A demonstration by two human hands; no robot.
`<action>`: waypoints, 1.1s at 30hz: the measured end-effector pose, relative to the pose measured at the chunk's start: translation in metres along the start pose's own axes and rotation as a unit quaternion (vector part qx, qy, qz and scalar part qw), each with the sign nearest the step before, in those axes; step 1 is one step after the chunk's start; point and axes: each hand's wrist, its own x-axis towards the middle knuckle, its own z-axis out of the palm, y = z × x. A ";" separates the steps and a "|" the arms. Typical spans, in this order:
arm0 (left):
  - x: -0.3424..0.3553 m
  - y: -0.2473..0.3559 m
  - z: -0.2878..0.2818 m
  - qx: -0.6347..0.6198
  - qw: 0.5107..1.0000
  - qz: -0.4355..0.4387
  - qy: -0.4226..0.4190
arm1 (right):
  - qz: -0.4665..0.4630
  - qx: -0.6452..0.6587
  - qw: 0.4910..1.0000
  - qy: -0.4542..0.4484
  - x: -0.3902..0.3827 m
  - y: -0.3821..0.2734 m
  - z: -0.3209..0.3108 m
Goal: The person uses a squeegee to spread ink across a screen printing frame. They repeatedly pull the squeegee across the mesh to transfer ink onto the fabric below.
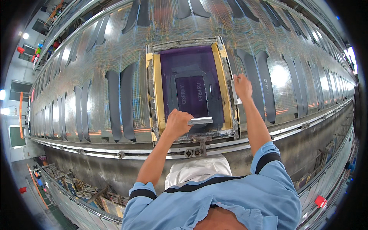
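A silk-screen printing frame (151, 92) lies over the long table in front of me, its purple mesh (186, 59) bordered by yellow tape. Two lines of pale lettering show in the dark rectangle at the mesh's middle. My left hand (178, 123) is wrapped around one end of a squeegee (201, 120) with a silver metal bar, held over the near part of the mesh. At the frame's right side, the fingers of my right hand (243, 87) are closed on its edge; a small pale piece shows just below them.
Dark fabric strips (113, 107) lie in pairs along the table (96, 53), to both sides and farther back. A metal rail (96, 151) follows the near edge, with a bracket (203, 145) at the frame. Boards (86, 188) are stacked on a lower rack behind me at left.
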 end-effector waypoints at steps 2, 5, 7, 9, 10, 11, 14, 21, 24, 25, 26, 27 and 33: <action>0.015 -0.005 -0.014 -0.031 0.999 0.005 -0.010 | 0.019 0.047 0.998 -0.030 -0.003 0.009 0.002; 0.054 -0.024 -0.029 -0.024 0.998 0.010 0.051 | 0.007 0.108 0.994 -0.014 -0.007 0.004 -0.004; 0.083 -0.037 -0.039 0.002 0.997 0.017 0.071 | 0.018 0.124 0.992 -0.015 -0.009 -0.005 -0.015; 0.108 -0.047 -0.048 0.033 0.995 0.029 0.093 | 0.021 0.148 0.989 -0.007 -0.012 -0.008 -0.019; 0.120 -0.051 -0.052 0.039 0.995 0.025 0.085 | 0.024 0.152 0.988 -0.012 -0.011 -0.009 -0.022; 0.130 -0.055 -0.056 0.045 0.996 0.019 0.077 | 0.027 0.156 0.987 -0.017 -0.011 -0.011 -0.026; 0.136 -0.062 -0.056 0.011 0.996 0.013 0.089 | 0.041 0.164 0.985 -0.032 -0.010 -0.016 -0.034; -0.002 0.008 0.007 0.070 0.984 0.014 0.160 | 0.035 0.137 0.990 -0.021 0.002 -0.040 -0.063; -0.059 0.023 0.004 0.041 0.982 0.001 0.186 | -0.001 0.137 0.990 -0.021 -0.002 -0.060 -0.053; -0.064 0.016 -0.001 0.038 0.981 -0.006 0.189 | -0.011 0.139 0.990 -0.020 -0.005 -0.071 -0.045; -0.071 0.006 -0.009 0.034 0.981 -0.014 0.191 | 0.007 0.150 0.988 -0.041 -0.015 -0.087 -0.036; -0.081 -0.015 -0.031 0.029 0.983 -0.029 0.176 | 0.029 0.166 0.984 -0.060 -0.032 -0.112 -0.022; -0.161 -0.152 -0.117 0.053 0.988 -0.081 0.124 | 0.012 0.224 0.972 -0.062 -0.114 -0.225 0.089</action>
